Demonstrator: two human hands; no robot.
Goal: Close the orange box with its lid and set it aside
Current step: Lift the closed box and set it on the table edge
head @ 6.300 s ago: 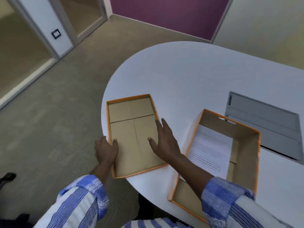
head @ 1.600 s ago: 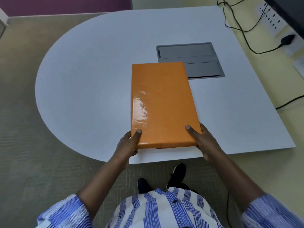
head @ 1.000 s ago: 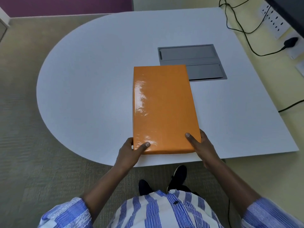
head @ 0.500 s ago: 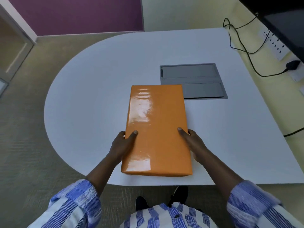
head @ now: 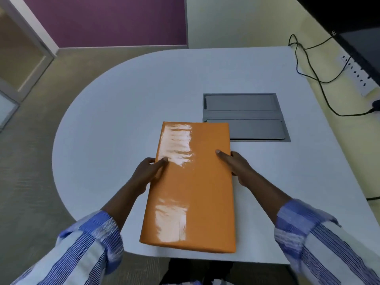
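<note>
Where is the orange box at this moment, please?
In the head view, the orange box sits on the white table between both hands, its far corner overlapping the grey panel.

Bright, glare on orange box (head: 191, 188)

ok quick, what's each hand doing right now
Left hand: gripping the left side of the glossy orange cardboard box, thumb on its lid.
Right hand: gripping the box's right side, thumb on top.
</note>
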